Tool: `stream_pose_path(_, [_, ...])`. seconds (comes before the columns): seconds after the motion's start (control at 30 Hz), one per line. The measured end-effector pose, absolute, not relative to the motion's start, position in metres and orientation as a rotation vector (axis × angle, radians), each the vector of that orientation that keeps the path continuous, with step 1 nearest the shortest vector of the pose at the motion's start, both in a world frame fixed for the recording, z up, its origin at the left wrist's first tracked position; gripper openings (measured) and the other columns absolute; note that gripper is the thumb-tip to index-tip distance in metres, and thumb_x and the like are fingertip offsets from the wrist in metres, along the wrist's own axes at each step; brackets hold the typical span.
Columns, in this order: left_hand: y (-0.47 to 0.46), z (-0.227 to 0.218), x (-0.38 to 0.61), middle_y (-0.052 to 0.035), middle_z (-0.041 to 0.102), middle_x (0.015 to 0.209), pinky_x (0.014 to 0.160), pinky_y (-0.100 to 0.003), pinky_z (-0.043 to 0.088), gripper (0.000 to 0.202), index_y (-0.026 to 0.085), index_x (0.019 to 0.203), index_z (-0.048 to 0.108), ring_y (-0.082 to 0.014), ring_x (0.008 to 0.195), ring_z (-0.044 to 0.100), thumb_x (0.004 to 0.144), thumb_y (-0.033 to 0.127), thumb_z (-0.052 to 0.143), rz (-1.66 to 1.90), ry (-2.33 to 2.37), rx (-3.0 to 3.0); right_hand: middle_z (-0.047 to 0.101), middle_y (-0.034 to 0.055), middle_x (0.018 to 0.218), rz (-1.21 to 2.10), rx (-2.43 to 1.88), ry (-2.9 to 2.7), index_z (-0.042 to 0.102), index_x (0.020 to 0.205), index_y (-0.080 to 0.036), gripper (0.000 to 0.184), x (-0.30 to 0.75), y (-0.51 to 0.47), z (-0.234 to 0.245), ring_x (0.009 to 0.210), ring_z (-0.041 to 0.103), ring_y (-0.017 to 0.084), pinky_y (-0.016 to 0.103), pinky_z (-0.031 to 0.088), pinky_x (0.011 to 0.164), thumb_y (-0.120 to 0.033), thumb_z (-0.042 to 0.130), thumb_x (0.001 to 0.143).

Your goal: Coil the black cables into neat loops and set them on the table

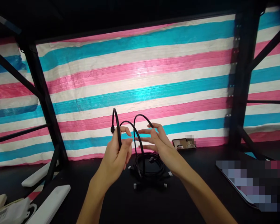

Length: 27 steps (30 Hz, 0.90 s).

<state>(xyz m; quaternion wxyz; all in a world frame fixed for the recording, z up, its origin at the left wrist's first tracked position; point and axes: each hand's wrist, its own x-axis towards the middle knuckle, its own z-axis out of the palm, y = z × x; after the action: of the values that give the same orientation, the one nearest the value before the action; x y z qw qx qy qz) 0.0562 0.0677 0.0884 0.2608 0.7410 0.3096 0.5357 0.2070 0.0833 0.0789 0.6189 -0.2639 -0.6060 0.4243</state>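
My left hand (119,149) is closed round a black cable (117,123), which passes between thumb and fingers. The cable arches above this hand, and its plug end (112,128) hangs to the left of the fingers. My right hand (157,141) has the cable's other loop running in between its thumb and index finger, while the remaining fingers stretch out to the left. Strands drop from between both hands to a loose black coil (162,169) on the dark tabletop. Light-tipped connectors (135,186) lie around the coil; which cable each belongs to cannot be made out.
A phone (184,143) leans at the back, right of centre. On the right lies a flat, partly blurred device (240,189). White bars (50,203) and a white adapter (12,214) are at left. Black frame posts (43,93) stand before a striped sheet (140,74).
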Motion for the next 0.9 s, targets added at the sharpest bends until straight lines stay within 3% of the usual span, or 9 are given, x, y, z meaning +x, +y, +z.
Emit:
stream_pose_path(0.13, [0.070, 0.081, 0.070, 0.0124, 0.040, 0.044, 0.042, -0.018, 0.030, 0.020, 0.024, 0.094, 0.035, -0.0061, 0.034, 0.033, 0.088, 0.042, 0.042, 1.334, 0.791, 2.072, 0.057, 0.0061, 0.109, 1.179, -0.592, -1.430, 0.033, 0.109, -0.028, 0.033, 0.206, 0.077, 0.081, 0.067, 0.065, 0.015, 0.028, 0.054, 0.048, -0.052, 0.039, 0.087])
stream_pose_path(0.27, [0.072, 0.079, 0.076, 0.0128, 0.041, 0.042, 0.049, -0.020, 0.033, 0.019, 0.024, 0.090, 0.036, -0.0067, 0.036, 0.034, 0.087, 0.039, 0.046, 1.333, 0.865, 2.101, 0.059, 0.0038, 0.100, 1.130, -0.640, -1.455, 0.031, 0.112, -0.028, 0.036, 0.208, 0.080, 0.079, 0.054, 0.061, 0.012, 0.024, 0.050, 0.037, -0.051, 0.040, 0.086])
stream_pose_path(0.37, [0.075, 0.078, 0.077, 0.0114, 0.043, 0.043, 0.047, -0.020, 0.032, 0.020, 0.024, 0.086, 0.037, -0.0080, 0.038, 0.038, 0.086, 0.042, 0.046, 1.374, 0.973, 2.075, 0.059, 0.0023, 0.092, 0.999, -0.686, -1.504, 0.031, 0.114, -0.026, 0.036, 0.209, 0.083, 0.075, 0.047, 0.059, 0.010, 0.017, 0.039, 0.028, -0.050, 0.038, 0.087])
stream_pose_path(0.47, [0.080, 0.078, 0.077, 0.0100, 0.045, 0.043, 0.044, -0.019, 0.033, 0.023, 0.023, 0.083, 0.038, -0.0089, 0.038, 0.042, 0.085, 0.044, 0.047, 1.432, 1.050, 2.014, 0.060, 0.0001, 0.087, 0.896, -0.709, -1.513, 0.033, 0.111, -0.025, 0.031, 0.211, 0.086, 0.074, 0.036, 0.049, 0.005, 0.015, 0.030, 0.028, -0.047, 0.036, 0.090])
stream_pose_path(0.63, [0.090, 0.085, 0.067, 0.0106, 0.035, 0.039, 0.035, -0.018, 0.032, 0.030, 0.022, 0.076, 0.042, -0.0081, 0.030, 0.039, 0.082, 0.051, 0.049, 1.816, 1.034, 1.670, 0.062, -0.0017, 0.071, 0.727, -0.722, -1.369, 0.040, 0.103, -0.023, 0.025, 0.232, 0.099, 0.083, 0.029, 0.036, 0.002, 0.016, 0.030, 0.031, -0.044, 0.039, 0.090])
stream_pose_path(0.77, [0.099, 0.097, 0.042, 0.0108, 0.027, 0.036, 0.032, -0.017, 0.026, 0.033, 0.020, 0.073, 0.044, -0.0068, 0.027, 0.034, 0.084, 0.051, 0.046, 2.069, 0.813, 1.339, 0.063, 0.0011, 0.073, 0.555, -0.783, -1.160, 0.047, 0.104, -0.022, 0.030, 0.271, 0.118, 0.088, 0.040, 0.054, 0.009, 0.019, 0.042, 0.036, -0.047, 0.043, 0.087])
stream_pose_path(0.9, [0.107, 0.104, 0.003, 0.0097, 0.024, 0.038, 0.033, -0.016, 0.022, 0.028, 0.018, 0.065, 0.041, -0.0042, 0.029, 0.026, 0.091, 0.026, 0.039, 2.208, 0.514, 0.817, 0.063, 0.0034, 0.077, 0.347, -0.870, -1.000, 0.062, 0.092, -0.018, 0.034, 0.311, 0.134, 0.084, 0.051, 0.060, 0.010, 0.020, 0.048, 0.041, -0.049, 0.053, 0.080])
